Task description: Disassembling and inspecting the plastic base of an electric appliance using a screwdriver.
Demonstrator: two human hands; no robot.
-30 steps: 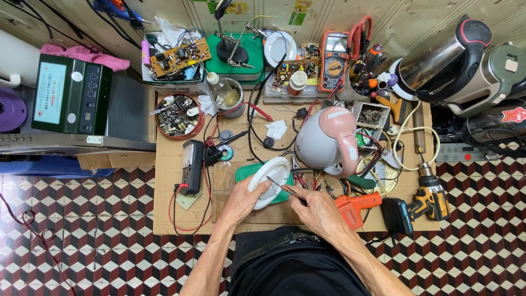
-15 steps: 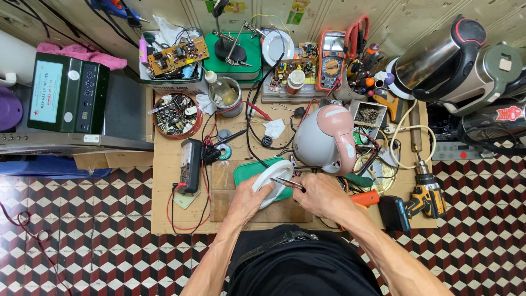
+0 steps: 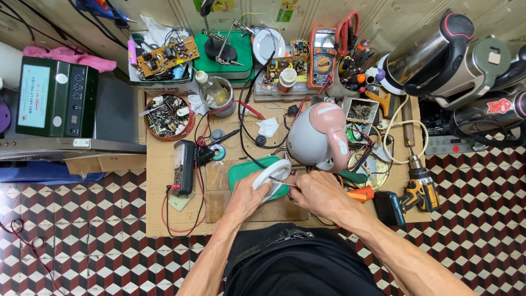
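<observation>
My left hand (image 3: 247, 193) grips a round white kettle base (image 3: 272, 175) tilted on its edge over a green tray (image 3: 242, 171). A thin metal tool (image 3: 279, 181) sits in my right hand (image 3: 316, 192), its tip touching the white base. Just behind my hands on the wooden bench (image 3: 164, 164) stands a grey and pink electric kettle (image 3: 319, 137), with dark wires running from it toward the base.
A black meter (image 3: 183, 166) with red leads lies left of the tray. A red bowl of parts (image 3: 169, 114), circuit boards, an orange multimeter (image 3: 322, 50), and a yellow drill (image 3: 419, 189) crowd the bench. Steel kettles (image 3: 438, 52) stand at the right, a green box (image 3: 55, 100) at the left.
My hands have drawn closer together over the green tray, and the white base has turned more upright in my left hand. The right hand has moved off the orange tool toward the base.
</observation>
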